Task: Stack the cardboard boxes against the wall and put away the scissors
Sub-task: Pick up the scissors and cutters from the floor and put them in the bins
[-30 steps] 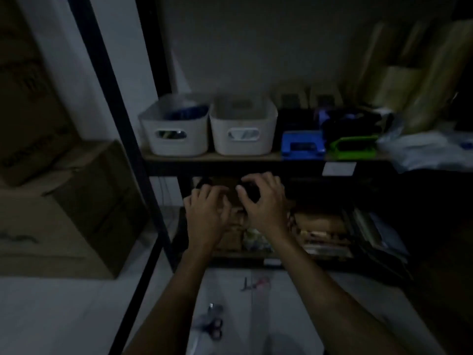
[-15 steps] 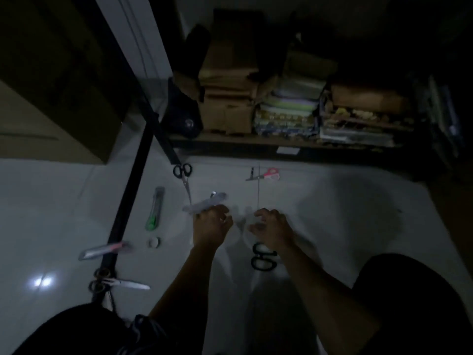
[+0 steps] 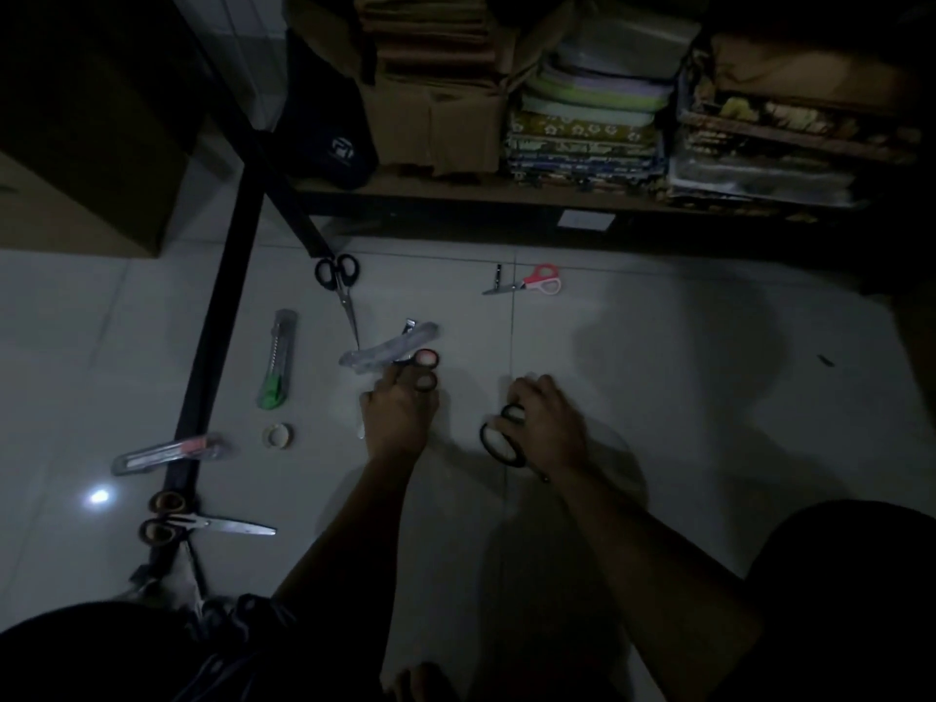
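Observation:
Several scissors lie on the pale tiled floor in dim light. My right hand point(image 3: 544, 428) grips black-handled scissors point(image 3: 499, 440) by the handles. My left hand point(image 3: 400, 415) rests its fingers on red-and-black-handled scissors point(image 3: 423, 369) that lie under a clear plastic sleeve point(image 3: 387, 347). Black scissors point(image 3: 338, 286) lie by the shelf leg, small pink-handled scissors point(image 3: 532, 283) lie further right, and brown-handled scissors point(image 3: 202, 524) lie at the lower left. A large cardboard box point(image 3: 86, 159) stands at the upper left.
A green utility knife point(image 3: 278, 359), a small tape roll point(image 3: 278, 436) and a packaged cutter point(image 3: 169, 450) lie on the floor at left. A black metal shelf frame point(image 3: 212, 347) runs down the left. The low shelf point(image 3: 456, 190) holds folded cardboard, stacked fabrics and a dark cap.
My view dropped from the shelf bins to the floor. My hands came down from the shelf; the right one closed on the black scissors and the left reached the red-and-black ones.

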### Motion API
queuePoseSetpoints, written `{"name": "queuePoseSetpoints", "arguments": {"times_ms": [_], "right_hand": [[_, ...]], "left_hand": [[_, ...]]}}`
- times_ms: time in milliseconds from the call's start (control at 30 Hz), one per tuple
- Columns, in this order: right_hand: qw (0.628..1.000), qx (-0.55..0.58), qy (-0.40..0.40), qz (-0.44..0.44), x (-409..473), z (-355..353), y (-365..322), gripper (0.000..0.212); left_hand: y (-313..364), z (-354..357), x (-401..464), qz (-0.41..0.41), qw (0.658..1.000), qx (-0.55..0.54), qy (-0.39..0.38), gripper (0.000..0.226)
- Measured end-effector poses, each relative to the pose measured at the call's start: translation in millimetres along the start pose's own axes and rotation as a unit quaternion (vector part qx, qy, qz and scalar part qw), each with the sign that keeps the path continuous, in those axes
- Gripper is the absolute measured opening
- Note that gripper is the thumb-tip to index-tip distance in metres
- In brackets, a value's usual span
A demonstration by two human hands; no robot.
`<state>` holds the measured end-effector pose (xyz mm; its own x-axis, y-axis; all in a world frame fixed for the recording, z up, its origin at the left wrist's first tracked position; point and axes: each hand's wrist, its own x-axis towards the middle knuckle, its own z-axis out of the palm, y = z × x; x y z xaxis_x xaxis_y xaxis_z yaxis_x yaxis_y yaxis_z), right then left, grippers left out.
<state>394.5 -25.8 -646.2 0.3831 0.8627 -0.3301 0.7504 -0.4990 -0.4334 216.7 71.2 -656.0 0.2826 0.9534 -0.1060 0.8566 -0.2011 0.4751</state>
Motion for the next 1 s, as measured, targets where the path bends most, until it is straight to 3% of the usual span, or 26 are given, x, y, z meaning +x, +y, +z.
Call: {"name": "queuePoseSetpoints", "arguments": {"times_ms": [167,367,467,633,767,900,1000], "right_hand": [[0.998,-0.014,0.018,0.053,17.1,3.1,-4.9,0.047],[0.996,-0.056,0.024,0.067,18.0,4.0,-6.1,0.039],[0.998,-0.052,0.035,-0.004,10.3,-1.8,-1.8,0.035],[0.977,-0.11,-0.058,-0.174,4.6,-1.2,5.2,0.083],[0.965,-0.167,-0.062,-0.191,6.2,0.1,5.7,0.083],[0.968,-0.16,-0.053,-0.186,10.1,-2.9,1.4,0.077],[0.977,-0.133,-0.042,-0.162,10.9,-12.8,4.7,0.07]], "left_hand": [[-9.8,-4.9,16.0,0.034,0.991,0.109,-0.07,0.059],[-7.7,-3.9,11.3,0.038,0.987,0.13,-0.083,0.052],[-10.3,-4.9,10.5,0.016,0.991,0.104,-0.08,0.052],[-17.7,-4.0,11.6,-0.009,0.994,0.065,-0.088,0.053],[-24.9,-7.1,5.4,-0.046,0.996,-0.003,-0.079,0.049],[-15.9,-20.9,1.0,-0.029,0.996,-0.075,-0.035,0.041],[-10.0,-32.6,9.2,-0.059,0.991,-0.117,-0.009,0.054]]}}
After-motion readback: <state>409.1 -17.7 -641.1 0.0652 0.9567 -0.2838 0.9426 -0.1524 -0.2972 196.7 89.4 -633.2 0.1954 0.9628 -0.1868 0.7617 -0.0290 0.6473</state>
